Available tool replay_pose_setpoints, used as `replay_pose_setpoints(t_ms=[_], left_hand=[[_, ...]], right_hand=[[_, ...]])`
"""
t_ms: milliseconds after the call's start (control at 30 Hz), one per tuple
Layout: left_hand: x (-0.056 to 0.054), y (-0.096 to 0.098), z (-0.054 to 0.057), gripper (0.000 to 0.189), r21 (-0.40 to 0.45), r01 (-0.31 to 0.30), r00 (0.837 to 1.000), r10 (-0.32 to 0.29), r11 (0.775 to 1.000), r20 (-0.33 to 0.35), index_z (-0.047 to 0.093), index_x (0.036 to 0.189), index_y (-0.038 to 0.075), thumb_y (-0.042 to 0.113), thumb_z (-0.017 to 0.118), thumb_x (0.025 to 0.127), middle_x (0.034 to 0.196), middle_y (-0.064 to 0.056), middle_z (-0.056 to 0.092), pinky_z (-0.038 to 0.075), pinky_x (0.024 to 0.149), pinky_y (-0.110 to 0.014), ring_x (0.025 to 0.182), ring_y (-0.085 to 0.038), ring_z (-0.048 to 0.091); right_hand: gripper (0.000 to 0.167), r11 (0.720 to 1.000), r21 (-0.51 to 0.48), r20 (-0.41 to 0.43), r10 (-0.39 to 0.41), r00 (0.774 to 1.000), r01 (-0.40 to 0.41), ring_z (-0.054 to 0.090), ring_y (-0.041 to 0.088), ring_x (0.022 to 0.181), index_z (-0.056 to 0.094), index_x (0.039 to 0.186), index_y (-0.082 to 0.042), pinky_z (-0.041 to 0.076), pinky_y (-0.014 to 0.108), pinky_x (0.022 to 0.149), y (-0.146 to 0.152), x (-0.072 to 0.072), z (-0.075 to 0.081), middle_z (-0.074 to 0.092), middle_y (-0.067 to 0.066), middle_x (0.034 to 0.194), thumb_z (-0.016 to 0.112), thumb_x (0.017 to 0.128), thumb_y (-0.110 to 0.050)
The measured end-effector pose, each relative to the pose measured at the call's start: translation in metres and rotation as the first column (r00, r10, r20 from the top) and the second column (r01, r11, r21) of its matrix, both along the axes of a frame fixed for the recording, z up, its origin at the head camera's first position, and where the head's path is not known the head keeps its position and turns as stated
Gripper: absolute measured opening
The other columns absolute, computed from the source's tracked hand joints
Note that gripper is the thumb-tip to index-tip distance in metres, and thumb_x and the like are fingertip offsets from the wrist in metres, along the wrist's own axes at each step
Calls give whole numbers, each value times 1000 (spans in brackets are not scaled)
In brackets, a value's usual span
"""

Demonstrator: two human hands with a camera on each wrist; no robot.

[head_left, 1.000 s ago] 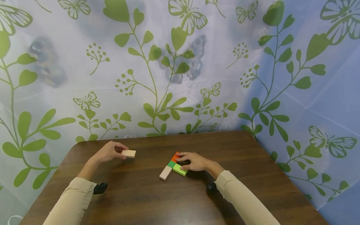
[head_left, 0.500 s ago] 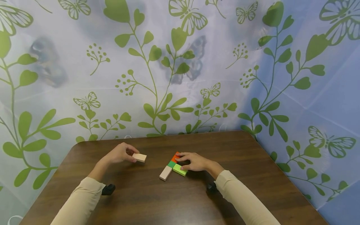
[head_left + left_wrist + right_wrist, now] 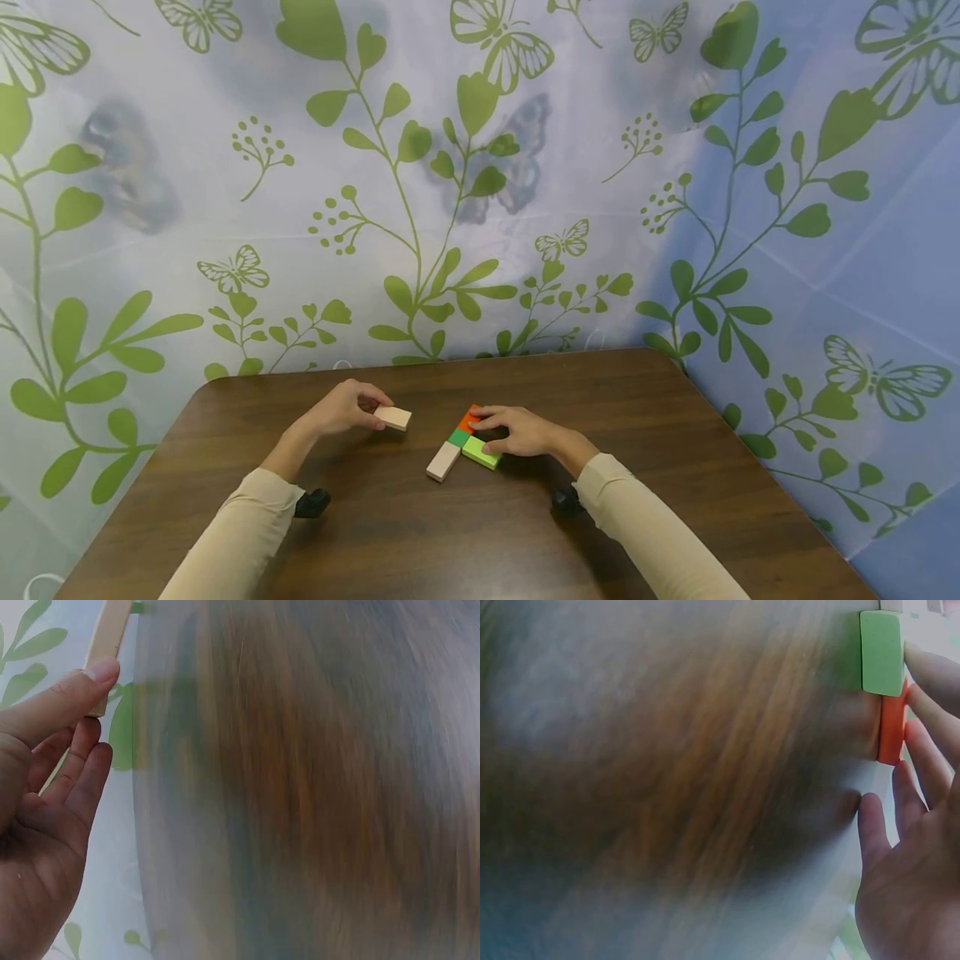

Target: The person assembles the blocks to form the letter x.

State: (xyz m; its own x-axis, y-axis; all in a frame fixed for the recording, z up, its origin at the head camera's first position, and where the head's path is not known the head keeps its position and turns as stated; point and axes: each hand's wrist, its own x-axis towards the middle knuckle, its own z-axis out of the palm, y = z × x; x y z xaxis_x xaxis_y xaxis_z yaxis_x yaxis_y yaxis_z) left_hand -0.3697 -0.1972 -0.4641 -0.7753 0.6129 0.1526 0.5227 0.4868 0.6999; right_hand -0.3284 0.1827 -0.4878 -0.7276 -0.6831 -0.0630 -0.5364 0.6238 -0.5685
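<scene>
My left hand (image 3: 341, 411) pinches a plain wooden block (image 3: 394, 418) by its left end, between thumb and fingers, left of a group of blocks. In the left wrist view the thumb (image 3: 103, 670) presses on the block's face. My right hand (image 3: 522, 432) rests over the group, its thumb on the lime green block (image 3: 476, 454) and its fingertips on the orange block (image 3: 468, 416). A darker green block (image 3: 459, 437) sits between them. Below it lies a pale wooden block (image 3: 442, 462), in line with the orange one.
The blocks lie on a dark brown wooden table (image 3: 420, 542). A hanging curtain (image 3: 585, 283) with green leaves and butterflies stands behind the far edge and along the right side. A dark device (image 3: 312, 503) is worn under the left wrist.
My left hand has carried the plain wooden block to the right, closer to the group. The right hand and the blocks under it have stayed in place.
</scene>
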Motion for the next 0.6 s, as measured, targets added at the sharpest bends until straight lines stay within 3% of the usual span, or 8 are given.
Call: replay_pose_setpoints(t_ms=[133,600], left_hand=[[-2,13,-5,30,17,2,1000,-2,1000,2,78,110,1,5,87,82,111,-12,72,53,88,-49,98,-27,65],[-8,44,-20,31,7,76,997,-76,997,26,77,114,0,6,85,85,116,-11,72,52,94,-48,107,-30,64]], right_hand=[[54,1000,1,-2,-2,1000,2,28,32,151,55,150,-8,27,54,118,1,-1,-1,35,4,165,69,102,-26],[52,1000,15,-1,-21,1000,21,27,29,151,55,151,-14,25,52,119,3,-2,-3,34,-2,165,69,102,-28]])
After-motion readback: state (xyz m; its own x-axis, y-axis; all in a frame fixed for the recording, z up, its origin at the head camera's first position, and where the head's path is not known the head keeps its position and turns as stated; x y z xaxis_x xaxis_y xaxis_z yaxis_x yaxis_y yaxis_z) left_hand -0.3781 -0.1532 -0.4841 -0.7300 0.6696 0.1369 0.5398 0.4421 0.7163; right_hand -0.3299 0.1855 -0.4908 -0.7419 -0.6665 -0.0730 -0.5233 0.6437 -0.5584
